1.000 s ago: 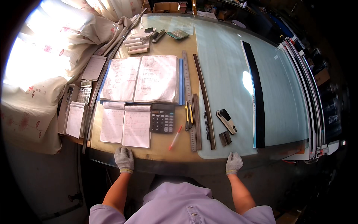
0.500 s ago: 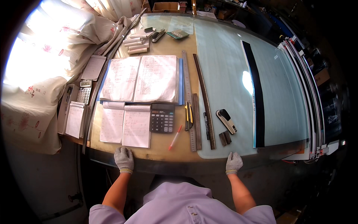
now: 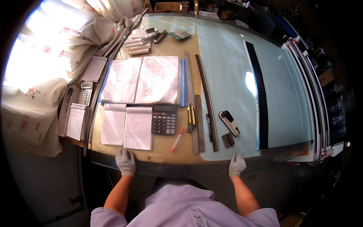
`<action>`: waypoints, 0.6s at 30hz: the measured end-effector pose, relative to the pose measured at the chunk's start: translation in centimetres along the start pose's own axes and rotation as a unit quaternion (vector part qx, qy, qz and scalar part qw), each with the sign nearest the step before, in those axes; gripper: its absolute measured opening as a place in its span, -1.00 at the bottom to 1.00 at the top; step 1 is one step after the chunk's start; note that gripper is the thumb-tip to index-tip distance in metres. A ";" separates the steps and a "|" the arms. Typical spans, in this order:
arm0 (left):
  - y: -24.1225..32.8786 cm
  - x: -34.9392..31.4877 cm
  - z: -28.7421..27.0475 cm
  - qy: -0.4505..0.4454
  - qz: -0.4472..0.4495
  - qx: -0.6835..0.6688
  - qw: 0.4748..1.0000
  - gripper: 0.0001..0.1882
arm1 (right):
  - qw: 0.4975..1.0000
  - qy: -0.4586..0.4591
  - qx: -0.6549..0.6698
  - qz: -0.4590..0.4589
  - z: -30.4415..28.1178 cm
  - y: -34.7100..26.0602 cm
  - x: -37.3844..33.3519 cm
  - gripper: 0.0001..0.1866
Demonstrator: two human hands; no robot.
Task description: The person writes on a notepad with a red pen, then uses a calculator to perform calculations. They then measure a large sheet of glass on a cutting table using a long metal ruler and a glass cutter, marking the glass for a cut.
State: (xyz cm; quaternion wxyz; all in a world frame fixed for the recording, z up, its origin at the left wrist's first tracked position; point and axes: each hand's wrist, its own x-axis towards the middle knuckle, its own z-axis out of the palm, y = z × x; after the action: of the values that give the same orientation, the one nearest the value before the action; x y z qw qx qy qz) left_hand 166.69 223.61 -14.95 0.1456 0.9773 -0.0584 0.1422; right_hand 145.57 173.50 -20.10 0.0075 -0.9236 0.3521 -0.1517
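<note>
My left hand [image 3: 125, 162], in a grey knitted glove, is curled into a fist at the table's front edge, just below two notepads [image 3: 138, 130]. My right hand [image 3: 237, 165], gloved alike and also closed, lies against the same edge farther right. No object shows in either hand. Closest to the right one are a small dark metal block [image 3: 228, 140] and a stapler [image 3: 229, 123]. Between the hands lie a red-capped pen [image 3: 177, 140], a black calculator [image 3: 164, 120], a yellow-and-black box cutter [image 3: 191, 118] and a steel ruler [image 3: 191, 87].
An open binder [image 3: 158, 79] lies behind the notepads. Two dark strips [image 3: 207, 102] [image 3: 199, 121] and a black marker [image 3: 209, 126] lie mid-table. A wide black strip [image 3: 261, 102] crosses the glass [image 3: 230, 56]. Curtains [image 3: 41, 87] hang at left; long rails [image 3: 308, 98] border the right.
</note>
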 end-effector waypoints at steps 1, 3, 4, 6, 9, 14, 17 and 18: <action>0.0 0.0 0.0 -0.002 -0.001 0.001 1.000 -0.79 | 1.000 -0.002 0.000 0.001 -0.1 0.0 0.0 -0.66; 0.1 0.0 -0.1 -0.002 -0.001 0.004 1.000 -0.79 | 1.000 0.000 0.004 0.000 -0.2 -0.1 0.1 -0.66; 0.1 0.0 -0.1 -0.001 -0.001 0.006 1.000 -0.79 | 1.000 0.001 0.006 -0.001 -0.3 -0.2 0.1 -0.65; 0.0 0.0 0.1 0.001 0.000 0.006 1.000 -0.79 | 1.000 -0.005 0.013 0.002 -0.6 -0.4 0.2 -0.65; 0.0 -0.1 0.1 0.005 0.002 0.007 1.000 -0.79 | 1.000 -0.010 0.016 0.003 -0.7 -0.5 0.2 -0.64; 0.1 -0.1 0.1 0.011 0.004 0.005 1.000 -0.78 | 1.000 -0.013 0.015 0.006 -0.6 -0.4 0.2 -0.64; 0.1 0.0 0.0 0.013 0.006 0.004 1.000 -0.78 | 1.000 -0.016 0.015 0.011 -0.7 -0.4 0.2 -0.65; 0.1 0.0 0.0 0.012 0.006 0.004 1.000 -0.78 | 1.000 -0.018 0.014 0.013 -0.7 -0.5 0.2 -0.65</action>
State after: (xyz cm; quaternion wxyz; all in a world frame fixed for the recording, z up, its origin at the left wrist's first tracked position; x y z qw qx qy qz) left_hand 166.64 223.49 -14.89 0.1419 0.9757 -0.0620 0.1553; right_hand 145.82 173.79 -19.28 0.0286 -0.9214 0.3617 -0.1394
